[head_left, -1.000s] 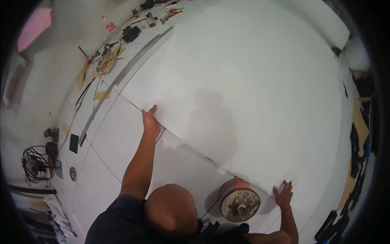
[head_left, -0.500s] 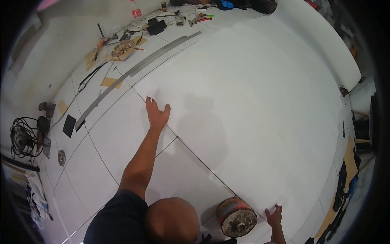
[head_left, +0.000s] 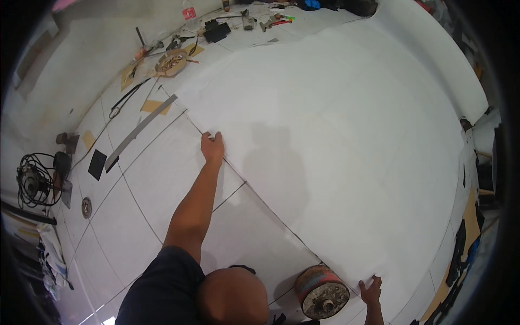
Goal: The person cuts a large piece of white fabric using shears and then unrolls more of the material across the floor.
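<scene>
A large white sheet (head_left: 346, 135) lies spread over the tiled floor, its near-left edge running diagonally past both hands. At that edge my left hand (head_left: 213, 147) has its fingers curled in and closed on the sheet's border. My right hand (head_left: 371, 291) rests at the near corner, thumb and fingers apart on the sheet. Between my bare knee and the right hand, a round red-and-grey weight-like can (head_left: 324, 292) with a worn, knobbed end sits against the sheet's edge. A long grey metal strip (head_left: 141, 130) reaches under the sheet's far-left side, its far part hidden.
Far left lie scissors (head_left: 122, 104), a round tray of small items (head_left: 171, 63), tan cardboard pieces (head_left: 155, 106) and a black square (head_left: 97, 164). A coiled cable (head_left: 35, 181) sits by the left wall. A bottle (head_left: 188, 13) stands at the back; a big white roll (head_left: 433, 54) is far right.
The sheet's far-left part has shifted outward and now covers much of the metal strip. My left hand's spread fingers have curled onto the edge. The view has shifted slightly.
</scene>
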Demonstrator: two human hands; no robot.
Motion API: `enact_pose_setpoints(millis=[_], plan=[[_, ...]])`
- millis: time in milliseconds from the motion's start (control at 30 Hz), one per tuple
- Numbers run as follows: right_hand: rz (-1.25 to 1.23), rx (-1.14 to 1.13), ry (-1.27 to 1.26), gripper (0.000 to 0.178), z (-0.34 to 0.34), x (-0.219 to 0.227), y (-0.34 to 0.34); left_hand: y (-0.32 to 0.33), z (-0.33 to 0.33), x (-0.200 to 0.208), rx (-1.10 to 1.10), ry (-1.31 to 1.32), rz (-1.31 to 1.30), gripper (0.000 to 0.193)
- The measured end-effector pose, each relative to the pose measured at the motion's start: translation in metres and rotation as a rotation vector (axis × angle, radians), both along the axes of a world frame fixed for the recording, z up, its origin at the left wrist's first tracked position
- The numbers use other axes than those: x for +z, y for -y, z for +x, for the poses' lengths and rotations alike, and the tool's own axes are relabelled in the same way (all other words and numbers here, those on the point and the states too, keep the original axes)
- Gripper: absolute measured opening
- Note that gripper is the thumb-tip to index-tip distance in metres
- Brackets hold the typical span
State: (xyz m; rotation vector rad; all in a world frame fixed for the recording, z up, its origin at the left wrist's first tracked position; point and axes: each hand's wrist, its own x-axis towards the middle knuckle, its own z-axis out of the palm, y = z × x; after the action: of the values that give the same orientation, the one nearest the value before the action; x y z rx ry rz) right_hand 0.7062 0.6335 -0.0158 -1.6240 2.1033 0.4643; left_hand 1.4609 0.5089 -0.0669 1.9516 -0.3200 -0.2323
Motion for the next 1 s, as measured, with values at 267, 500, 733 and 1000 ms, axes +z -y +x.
enact_pose_setpoints(millis=[267,500,733,1000], plan=[[-0.005,0.009,0.048,0.079,-0.002,-0.006,0.000,0.003,0.012,-0.021,0.073,0.082,0.612,0.064],[-0.061,0.049,0.112,0.075,-0.002,-0.017,-0.001,0.011,0.038,-0.014,0.120,-0.152,0.393,0.071],[-0.098,0.018,0.101,0.075,-0.007,-0.012,-0.004,0.018,0.024,-0.017,-0.062,-0.640,-0.342,0.071],[-0.099,0.050,0.125,0.077,0.000,-0.015,0.001,0.017,0.045,-0.028,0.007,-0.065,0.215,0.075]])
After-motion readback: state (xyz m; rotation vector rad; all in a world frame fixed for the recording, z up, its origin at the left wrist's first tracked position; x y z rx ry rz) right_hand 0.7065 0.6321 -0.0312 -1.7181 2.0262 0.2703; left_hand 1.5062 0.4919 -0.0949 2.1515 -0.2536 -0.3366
